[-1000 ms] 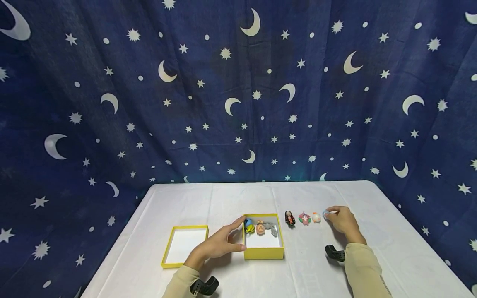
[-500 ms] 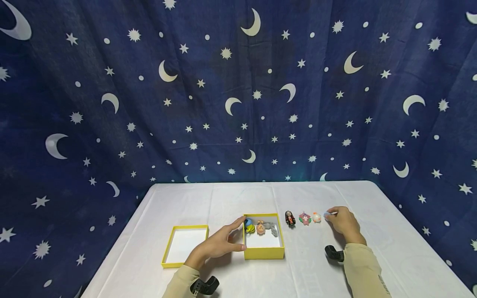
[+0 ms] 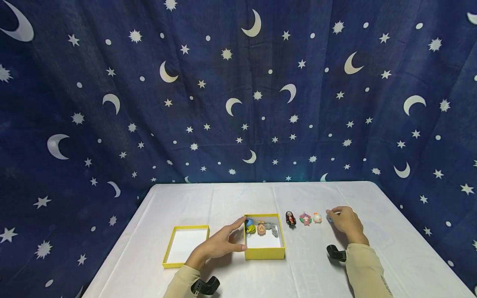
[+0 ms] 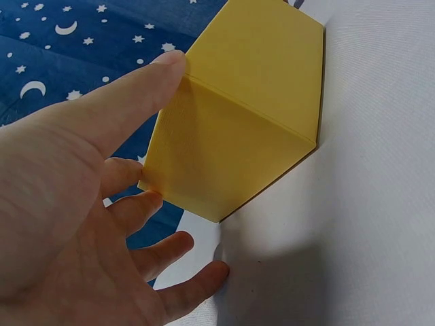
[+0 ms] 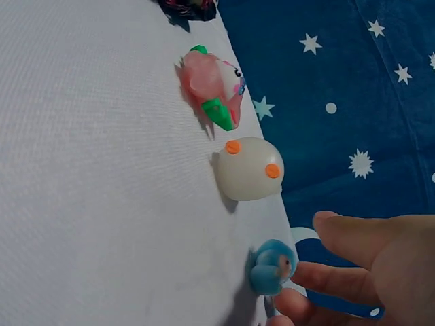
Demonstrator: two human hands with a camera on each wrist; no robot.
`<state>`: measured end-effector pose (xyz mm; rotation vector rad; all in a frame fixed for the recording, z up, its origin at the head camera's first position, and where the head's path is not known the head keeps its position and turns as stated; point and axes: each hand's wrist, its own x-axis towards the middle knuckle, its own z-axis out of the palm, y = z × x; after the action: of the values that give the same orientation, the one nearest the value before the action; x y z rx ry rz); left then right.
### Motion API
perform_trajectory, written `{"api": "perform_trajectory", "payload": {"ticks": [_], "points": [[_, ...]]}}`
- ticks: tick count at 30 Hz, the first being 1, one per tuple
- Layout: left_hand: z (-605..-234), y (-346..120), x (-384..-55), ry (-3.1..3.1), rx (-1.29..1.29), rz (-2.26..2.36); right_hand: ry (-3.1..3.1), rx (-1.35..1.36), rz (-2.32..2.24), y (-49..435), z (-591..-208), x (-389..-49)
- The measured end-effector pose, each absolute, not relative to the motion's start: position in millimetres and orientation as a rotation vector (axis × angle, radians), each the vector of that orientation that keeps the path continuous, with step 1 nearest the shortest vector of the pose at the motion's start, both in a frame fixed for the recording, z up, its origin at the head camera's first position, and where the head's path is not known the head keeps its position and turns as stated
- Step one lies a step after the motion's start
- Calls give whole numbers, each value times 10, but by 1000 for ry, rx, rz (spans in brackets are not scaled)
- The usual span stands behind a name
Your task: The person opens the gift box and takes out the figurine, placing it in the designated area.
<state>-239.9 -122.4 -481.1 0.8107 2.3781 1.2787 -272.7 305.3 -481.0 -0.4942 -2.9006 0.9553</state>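
My left hand [image 3: 220, 244] rests against the left side of a yellow box [image 3: 264, 253], with thumb and forefinger touching its corners and fingers fairly straight. In the box lie a blue-and-yellow figurine [image 3: 250, 227], a peach one [image 3: 261, 228] and a grey one [image 3: 274, 230]. At the right, my right hand [image 3: 346, 222] is at a small light-blue figurine [image 5: 273, 268]; in the right wrist view the thumb stands apart from it, while other fingertips are beside or touching it. Left of it stand a white round figurine [image 5: 250, 170], a pink-and-green one [image 5: 207, 78] and a dark-haired doll [image 3: 290, 219].
A yellow-rimmed box lid [image 3: 187, 245] lies inside-up, left of the box. The table has a white cloth [image 3: 242, 198]. Behind it hangs a dark blue curtain [image 3: 208, 165] with moons and stars. Each wrist wears a black camera mount [image 3: 336, 253].
My right hand has shifted slightly to the right at the blue figurine, which now shows less beneath the fingers in the head view. The left hand and box stay put.
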Motion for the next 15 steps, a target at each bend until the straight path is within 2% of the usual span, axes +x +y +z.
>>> {"api": "perform_trajectory", "payload": {"ticks": [15], "points": [[-4814,-1230,-2404,2394,786,1272,-2816,-399,943,2942,-4563,-2672]]}}
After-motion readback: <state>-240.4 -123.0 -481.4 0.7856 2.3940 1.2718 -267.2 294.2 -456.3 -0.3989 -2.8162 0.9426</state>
